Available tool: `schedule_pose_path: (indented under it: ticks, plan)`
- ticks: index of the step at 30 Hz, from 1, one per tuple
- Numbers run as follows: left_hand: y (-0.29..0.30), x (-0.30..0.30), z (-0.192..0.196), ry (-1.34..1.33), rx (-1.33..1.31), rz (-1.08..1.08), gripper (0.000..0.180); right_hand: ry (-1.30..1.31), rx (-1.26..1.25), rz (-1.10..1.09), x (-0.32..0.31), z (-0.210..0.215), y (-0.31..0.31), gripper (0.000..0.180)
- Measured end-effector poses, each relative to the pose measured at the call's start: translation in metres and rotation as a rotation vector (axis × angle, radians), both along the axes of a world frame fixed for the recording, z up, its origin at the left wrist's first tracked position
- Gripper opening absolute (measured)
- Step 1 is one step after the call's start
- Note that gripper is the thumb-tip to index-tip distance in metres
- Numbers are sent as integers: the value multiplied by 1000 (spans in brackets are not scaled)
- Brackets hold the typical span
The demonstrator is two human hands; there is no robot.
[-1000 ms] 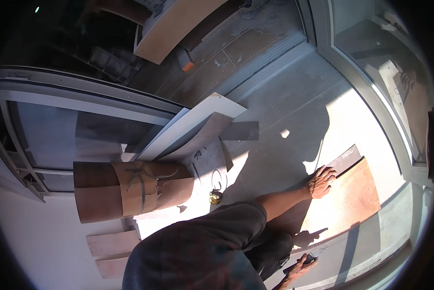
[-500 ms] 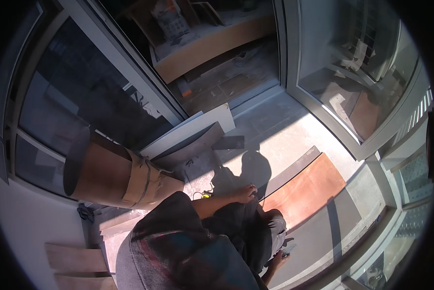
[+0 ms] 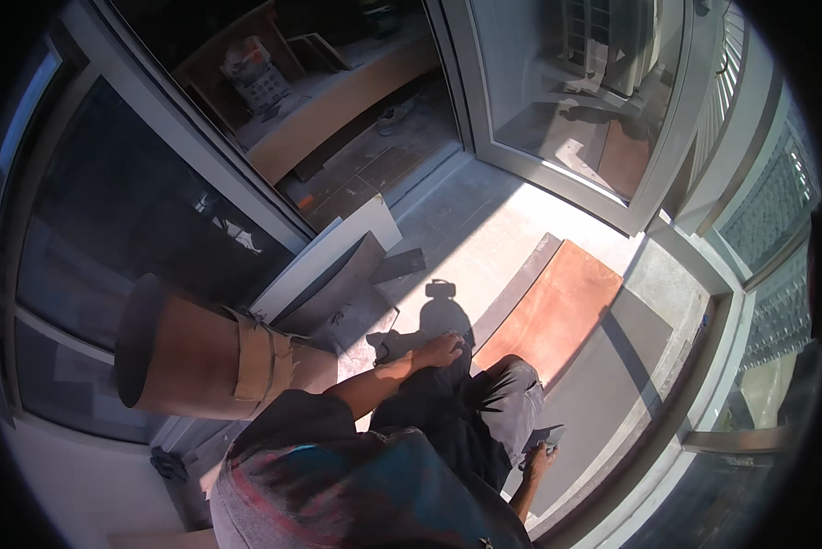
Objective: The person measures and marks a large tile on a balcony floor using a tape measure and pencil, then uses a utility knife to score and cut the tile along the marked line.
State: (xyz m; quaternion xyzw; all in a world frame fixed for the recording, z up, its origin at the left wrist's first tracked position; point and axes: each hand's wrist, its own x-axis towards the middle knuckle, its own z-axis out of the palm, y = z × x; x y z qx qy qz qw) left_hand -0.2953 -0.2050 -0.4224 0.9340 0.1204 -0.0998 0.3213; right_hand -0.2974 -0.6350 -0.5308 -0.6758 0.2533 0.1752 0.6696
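Observation:
My left hand (image 3: 440, 349) rests over my left knee with its fingers curled closed; whatever they may hold is hidden. Low on the right, beside my other knee, my right hand (image 3: 541, 460) grips a small flat dark tool (image 3: 545, 435), its exact kind too small to make out. Ahead of my knees an orange-brown sheet (image 3: 562, 302) lies in sunlight, with a narrow grey strip (image 3: 519, 285) along its left side. A larger grey sheet (image 3: 644, 334) lies on its right, close to my right hand.
A big roll of brown sheet (image 3: 187, 352) with a cardboard band stands at my left. Behind it lean a white board (image 3: 361, 233) and dark curved pieces (image 3: 338, 288). A glass door (image 3: 567, 119) stands beyond, and a window frame (image 3: 704, 403) borders the right.
The view has shifted, and the roll and sheets sit differently in it. My right hand has come up slightly beside my knee, the dark tool now showing more. My left hand stays closed near the knee.

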Motion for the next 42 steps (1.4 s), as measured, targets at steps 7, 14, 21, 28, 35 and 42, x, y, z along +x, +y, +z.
schedule_pose_path:
  ticks: [7,14,21,28,35,42]
  plan:
    - [-46,81,-42,-284,-183,-264,28,31,19,-5,79,59,40,27]
    - [-104,175,-53,97,17,-325,44,29,44,-9,188,57,68,27]
    - [-106,232,-75,179,185,-370,64,79,353,-217,282,19,96,31]
    - [-105,348,-97,61,302,-471,66,-42,121,-110,352,22,122,36]
    - [-118,495,-122,-249,276,-483,48,-142,-517,92,408,-35,129,36]
    - [-125,555,-178,-423,370,-370,40,26,-346,193,431,-15,138,33]
